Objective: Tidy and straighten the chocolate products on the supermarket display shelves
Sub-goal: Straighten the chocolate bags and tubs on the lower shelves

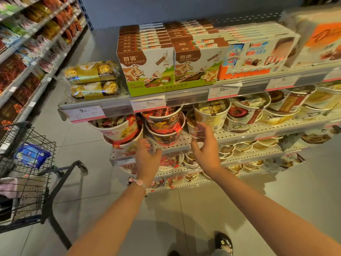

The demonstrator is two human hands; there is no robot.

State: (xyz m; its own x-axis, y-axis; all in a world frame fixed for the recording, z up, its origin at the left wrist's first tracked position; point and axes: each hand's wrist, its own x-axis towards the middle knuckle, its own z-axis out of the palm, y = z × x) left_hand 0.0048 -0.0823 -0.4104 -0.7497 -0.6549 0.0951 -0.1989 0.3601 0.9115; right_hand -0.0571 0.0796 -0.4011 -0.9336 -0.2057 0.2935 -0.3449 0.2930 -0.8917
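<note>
A supermarket aisle with a grey tiled floor is stretching away on the left, and a tiered display shelf [114, 106] of chocolate is standing in front of the person.

The left hand [147, 156] is reaching toward the front edge of the second shelf, fingers relaxed and spread, holding nothing. The right hand [204, 145] is reaching in beside it, also released, its fingertips near the cream tub [212, 113] but, as far as can be judged, not yet touching. Between the two hands, the stacked red tubs [164, 122] are sitting tilted forward near the shelf's front edge. Further left, at the shelf's left end, the white-and-red tub [118, 128] is leaning out over the edge.

Outward and up, on the top shelf, the gold-wrapped chocolate packs [92, 80] are lying stacked at the left corner, with the Bainuo boxes [147, 69] and the Kinder boxes [258, 54] lined along the front edge. A shopping cart [27, 172] is standing on the floor to the left.

The step appears to be squaring up the red tubs. It would go best with both palms cupping the lower tub's sides, seating the stack upright and sliding it back from the edge. Pressing on the upper tub alone is likely to topple it, and the leaning neighbour at the left end should be steadied next.
</note>
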